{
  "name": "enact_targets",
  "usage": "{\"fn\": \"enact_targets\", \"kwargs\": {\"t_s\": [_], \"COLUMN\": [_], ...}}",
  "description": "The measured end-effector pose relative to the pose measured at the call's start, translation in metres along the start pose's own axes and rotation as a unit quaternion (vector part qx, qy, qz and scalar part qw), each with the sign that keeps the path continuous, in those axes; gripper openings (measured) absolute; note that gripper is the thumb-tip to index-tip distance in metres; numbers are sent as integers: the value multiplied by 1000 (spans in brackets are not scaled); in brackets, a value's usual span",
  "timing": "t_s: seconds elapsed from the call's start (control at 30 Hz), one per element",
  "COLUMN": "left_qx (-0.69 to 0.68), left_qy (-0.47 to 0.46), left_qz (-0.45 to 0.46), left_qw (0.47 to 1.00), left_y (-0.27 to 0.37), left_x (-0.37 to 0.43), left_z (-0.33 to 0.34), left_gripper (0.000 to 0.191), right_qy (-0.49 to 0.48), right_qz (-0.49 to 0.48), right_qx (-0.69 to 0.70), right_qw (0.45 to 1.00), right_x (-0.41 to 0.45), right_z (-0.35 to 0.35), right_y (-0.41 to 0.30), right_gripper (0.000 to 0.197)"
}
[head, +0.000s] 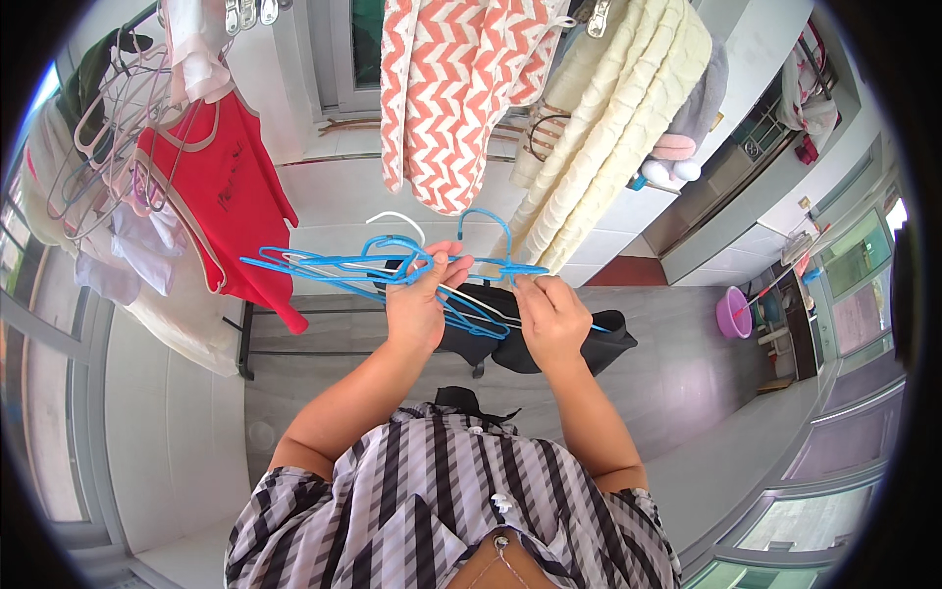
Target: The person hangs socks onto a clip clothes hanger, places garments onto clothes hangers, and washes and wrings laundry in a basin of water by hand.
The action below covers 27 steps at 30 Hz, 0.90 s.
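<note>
My left hand [421,298] grips a bundle of blue clothes hangers [335,263], with a white hanger [397,216] among them whose hook curves up past my fingers. My right hand [552,316] pinches a blue hanger [508,254] near its neck, its hook pointing up. That hanger overlaps the rest of the bundle, and I cannot tell whether it is fully apart from it. Black fabric [508,339] shows below and behind both hands. Just above them hangs an orange and white zigzag-patterned cloth [449,110].
A red sleeveless garment [221,184] and many hangers [118,147] crowd the left. Cream textured cloth [625,132] hangs at upper right, beside a grey plush item [695,103]. A dark metal rack base [249,346] stands on the grey floor [662,368]; a pink basin [734,313] sits further right.
</note>
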<state>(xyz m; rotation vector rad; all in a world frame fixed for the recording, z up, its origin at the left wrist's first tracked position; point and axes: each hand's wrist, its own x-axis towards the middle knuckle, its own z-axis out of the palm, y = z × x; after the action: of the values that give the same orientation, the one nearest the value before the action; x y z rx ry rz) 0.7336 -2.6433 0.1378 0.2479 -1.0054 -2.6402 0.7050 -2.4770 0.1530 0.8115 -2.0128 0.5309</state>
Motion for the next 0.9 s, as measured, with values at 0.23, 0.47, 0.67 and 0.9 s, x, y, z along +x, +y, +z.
{"fn": "enact_targets", "kwargs": {"t_s": [0.23, 0.47, 0.67, 0.9], "left_qx": [23, -65, -39, 61], "left_qy": [33, 117, 228, 385], "left_qz": [51, 69, 100, 98], "left_qw": [998, 989, 968, 916], "left_y": [-7, 15, 32, 16], "left_x": [17, 37, 28, -27], "left_z": [0, -44, -141, -231], "left_gripper": [19, 21, 20, 22], "right_qy": [31, -90, -231, -295], "right_qz": [27, 99, 218, 545], "right_qx": [-16, 90, 155, 548], "right_qw": [999, 987, 935, 562], "right_x": [-2, 10, -5, 10], "right_z": [-7, -42, -67, -12], "right_y": [0, 23, 85, 54], "right_gripper": [18, 13, 9, 15]}}
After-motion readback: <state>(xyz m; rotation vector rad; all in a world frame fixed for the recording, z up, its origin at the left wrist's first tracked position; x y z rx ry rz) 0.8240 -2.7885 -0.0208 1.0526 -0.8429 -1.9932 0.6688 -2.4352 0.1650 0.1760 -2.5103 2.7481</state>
